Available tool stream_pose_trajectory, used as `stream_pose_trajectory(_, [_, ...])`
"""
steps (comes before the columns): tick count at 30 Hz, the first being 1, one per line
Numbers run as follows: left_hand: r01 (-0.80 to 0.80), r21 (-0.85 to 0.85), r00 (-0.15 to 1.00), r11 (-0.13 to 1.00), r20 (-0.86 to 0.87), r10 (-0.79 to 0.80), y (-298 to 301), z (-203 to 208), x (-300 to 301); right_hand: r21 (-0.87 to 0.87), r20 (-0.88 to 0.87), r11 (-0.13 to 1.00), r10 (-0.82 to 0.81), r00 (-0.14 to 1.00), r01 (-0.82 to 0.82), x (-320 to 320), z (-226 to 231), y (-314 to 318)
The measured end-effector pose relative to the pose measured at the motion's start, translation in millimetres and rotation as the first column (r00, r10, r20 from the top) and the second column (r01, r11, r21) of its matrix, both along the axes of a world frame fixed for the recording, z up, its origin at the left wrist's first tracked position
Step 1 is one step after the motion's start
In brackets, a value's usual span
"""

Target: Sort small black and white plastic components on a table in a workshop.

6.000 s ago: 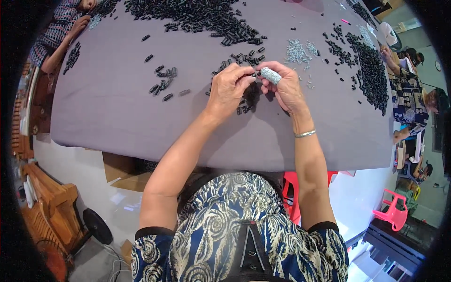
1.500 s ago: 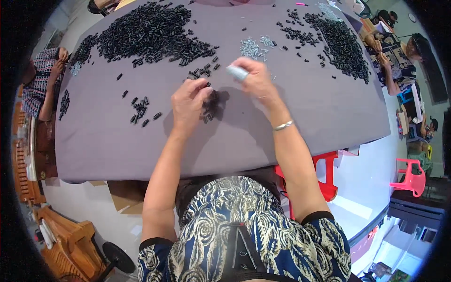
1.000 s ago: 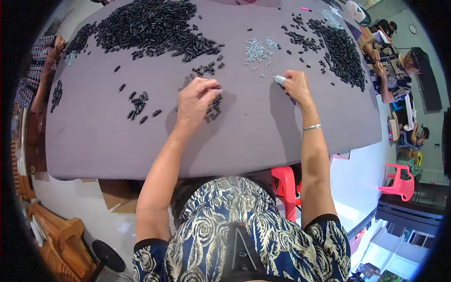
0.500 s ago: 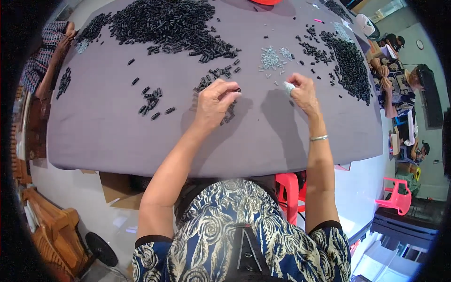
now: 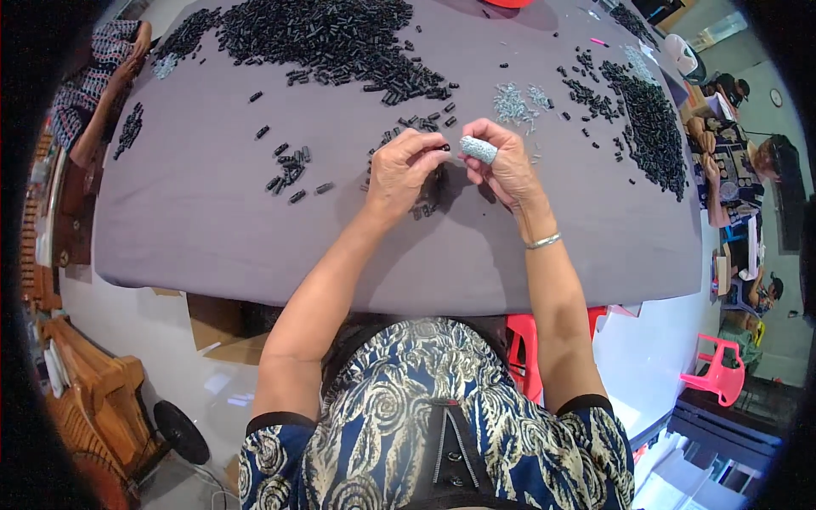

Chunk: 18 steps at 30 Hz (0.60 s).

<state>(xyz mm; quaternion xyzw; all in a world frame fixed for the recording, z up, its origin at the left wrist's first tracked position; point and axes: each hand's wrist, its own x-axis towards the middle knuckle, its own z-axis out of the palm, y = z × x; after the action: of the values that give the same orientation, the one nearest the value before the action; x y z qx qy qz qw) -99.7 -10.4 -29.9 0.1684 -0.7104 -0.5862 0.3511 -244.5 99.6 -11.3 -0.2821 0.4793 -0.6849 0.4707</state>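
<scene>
My left hand (image 5: 399, 172) is closed, pinching a small black cylindrical piece (image 5: 445, 147) between thumb and fingertips above the table. Just to its right, my right hand (image 5: 508, 170) is closed too, its fingertips almost meeting the piece. A whitish wrap (image 5: 478, 150) covers one digit of that hand, and whatever its fingertips hold is too small to make out. Beneath and behind my left hand lies a loose cluster of black pieces (image 5: 425, 129), partly hidden by it. Small clear-grey bits (image 5: 512, 104) lie in a pile beyond my right hand.
A grey cloth covers the table (image 5: 212, 229). The large heap of black pieces (image 5: 310, 38) spreads across the far left, with a smaller group (image 5: 289, 170) nearer. Another black heap (image 5: 650, 127) lies right. People sit at the left (image 5: 98, 93) and right edges.
My right hand has moved left, from beside the clear-grey bits to the black piece in my left hand. My left hand keeps its pinch. The whole view has shifted slightly.
</scene>
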Motion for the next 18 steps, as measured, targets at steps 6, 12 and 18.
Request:
stream_pose_trajectory(6, [0.019, -0.024, 1.000, 1.000, 0.016, -0.018, 1.6, -1.9, -0.4, -0.057, 0.074, 0.998, -0.035, 0.997, 0.040, 3.8, -11.9, 0.0])
stream_pose_trajectory(12, [0.010, -0.093, 0.999, 0.996, 0.049, -0.006, 3.5, -1.1, -0.4, -0.076, -0.008, 0.996, -0.050, 0.999, 0.049, 8.1, -10.4, -2.0])
stream_pose_trajectory(18, [0.003, -0.089, 0.998, 0.996, 0.067, 0.003, 3.6, -3.4, -0.5, -0.044, -0.143, 0.996, -0.084, 0.986, 0.079, 12.8, -9.4, -4.7])
